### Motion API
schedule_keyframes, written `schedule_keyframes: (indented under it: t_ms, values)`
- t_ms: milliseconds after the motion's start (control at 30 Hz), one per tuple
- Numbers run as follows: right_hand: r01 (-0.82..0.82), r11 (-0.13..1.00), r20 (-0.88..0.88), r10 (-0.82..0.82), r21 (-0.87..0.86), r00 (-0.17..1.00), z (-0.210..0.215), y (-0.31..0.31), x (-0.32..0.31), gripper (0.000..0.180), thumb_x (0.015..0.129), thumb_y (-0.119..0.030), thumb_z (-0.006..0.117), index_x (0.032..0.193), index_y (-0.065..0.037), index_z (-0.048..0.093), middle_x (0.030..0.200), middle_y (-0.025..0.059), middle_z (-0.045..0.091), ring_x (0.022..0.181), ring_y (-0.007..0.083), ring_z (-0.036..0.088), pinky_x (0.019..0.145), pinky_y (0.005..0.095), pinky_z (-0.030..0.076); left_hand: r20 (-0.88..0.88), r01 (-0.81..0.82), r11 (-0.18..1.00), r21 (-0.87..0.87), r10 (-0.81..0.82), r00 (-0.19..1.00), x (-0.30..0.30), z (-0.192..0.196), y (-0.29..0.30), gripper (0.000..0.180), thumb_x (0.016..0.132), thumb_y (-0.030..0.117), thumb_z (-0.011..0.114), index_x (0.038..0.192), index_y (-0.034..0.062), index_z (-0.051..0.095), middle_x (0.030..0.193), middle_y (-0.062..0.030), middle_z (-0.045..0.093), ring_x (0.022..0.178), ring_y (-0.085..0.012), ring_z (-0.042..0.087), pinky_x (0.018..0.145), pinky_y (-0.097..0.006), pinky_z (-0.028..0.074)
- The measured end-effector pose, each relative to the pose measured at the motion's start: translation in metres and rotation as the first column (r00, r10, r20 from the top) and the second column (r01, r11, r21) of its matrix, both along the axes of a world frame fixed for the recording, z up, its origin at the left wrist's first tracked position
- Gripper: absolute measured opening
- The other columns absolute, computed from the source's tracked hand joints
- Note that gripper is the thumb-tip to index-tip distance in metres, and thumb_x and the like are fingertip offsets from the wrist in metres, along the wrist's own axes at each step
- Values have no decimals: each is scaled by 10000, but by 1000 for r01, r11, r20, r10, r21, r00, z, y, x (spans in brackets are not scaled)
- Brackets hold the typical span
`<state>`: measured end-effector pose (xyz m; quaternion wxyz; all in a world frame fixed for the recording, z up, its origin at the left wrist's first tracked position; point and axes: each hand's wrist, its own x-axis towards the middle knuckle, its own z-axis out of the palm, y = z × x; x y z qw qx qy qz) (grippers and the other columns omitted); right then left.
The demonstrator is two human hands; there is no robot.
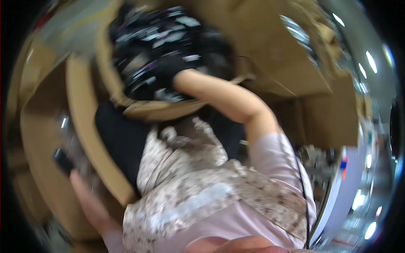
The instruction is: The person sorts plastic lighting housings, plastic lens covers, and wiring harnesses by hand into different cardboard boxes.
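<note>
My right hand (172,69), in what looks like a black glove, reaches into an open cardboard box (162,110) in front of me. Around it lies a heap of dark, glossy pieces (147,40) with pale and purple glints, too smeared to name. The fingers merge with the dark heap, so any grip is hidden. Off to the left, my left hand (63,161), also dark-gloved, is down inside a second cardboard box (38,126). Next to it are clear, shiny pieces (74,135), perhaps plastic. Motion blur hides its fingers too.
Tall cardboard flaps (270,50) rise at the front right. A cardboard edge (84,109) stands between the two boxes, beside my dark-clad leg (118,139). Greyish pieces (314,164) sit in a container to my right, near a white panel (341,189).
</note>
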<state>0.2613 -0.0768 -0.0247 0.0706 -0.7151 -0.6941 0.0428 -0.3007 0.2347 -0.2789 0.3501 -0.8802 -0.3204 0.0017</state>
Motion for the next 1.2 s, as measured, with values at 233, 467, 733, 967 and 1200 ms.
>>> schedule_keyframes:
  t_ms: [233, 467, 733, 967, 1200]
  values:
    - [143, 987, 322, -113, -72, 940, -40, -36, 45, 254, 764, -362, 653, 949, -199, 713, 953, 118, 678, 875, 306, 649, 725, 437, 511, 918, 334, 943, 0, -132, 375, 169, 214, -59, 295, 963, 200, 566, 1151, -22, 616, 1118, -158, 636, 997, -279, 614, 877, -354, 495]
    - [569, 652, -614, -194, 502, 765, 38, -108, 26, 328, 767, -285, 722, 955, -29, 645, 884, 146, 651, 814, 303, 616, 749, 404, 475, 893, 757, 649, -72, -296, 339, 317, 282, -142, 316, 978, 107, 504, 1253, -45, 530, 1236, -160, 588, 1125, -266, 569, 983, -343, 433]
    - [820, 529, -877, -263, 218, 402, -19, -136, 44, 346, 820, -354, 707, 1003, -62, 677, 744, 23, 660, 670, 125, 614, 632, 300, 487, 950, 884, 395, -249, -78, 303, 490, 239, -167, 381, 910, 155, 623, 1243, -15, 553, 1210, -196, 606, 1120, -326, 562, 966, -413, 409]
    - [762, 475, -702, -347, 440, 622, -10, -125, 17, 317, 913, -331, 591, 813, -32, 627, 700, 154, 581, 649, 235, 567, 647, 339, 454, 907, 806, 576, -136, -254, 335, 502, 147, -134, 380, 902, 214, 642, 1219, 12, 582, 1234, -191, 590, 1171, -360, 520, 1016, -427, 393]
    - [815, -31, -805, 139, 579, 577, 35, -186, 46, 231, 1017, -180, 440, 1039, -17, 602, 954, 35, 606, 831, 152, 558, 713, 350, 472, 904, 758, 620, -200, -181, 387, 500, 131, -113, 421, 933, 214, 604, 1268, -33, 537, 1328, -197, 528, 1229, -333, 486, 1046, -409, 367]
